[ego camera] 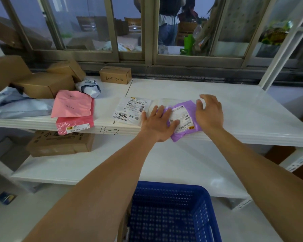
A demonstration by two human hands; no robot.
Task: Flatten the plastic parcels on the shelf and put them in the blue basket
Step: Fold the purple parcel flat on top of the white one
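A purple plastic parcel [185,117] with a white label lies at the front edge of the white shelf [234,109]. My left hand [157,124] rests flat on its left part, fingers spread. My right hand [209,113] sits over its right edge, fingers apart. A clear parcel [129,110] with a label reading 5055 lies just to the left, partly under the purple one. Further left are a pink parcel [72,103] on a red parcel [74,125] that overhangs the edge. The blue basket [171,212] stands below, in front of me.
Grey-blue bags [19,105] and a crumpled grey parcel [89,88] lie at the left with several cardboard boxes [45,84]. A small box [115,74] stands by the window. Another box [59,143] sits on the lower shelf. A white upright post [278,58] rises at right.
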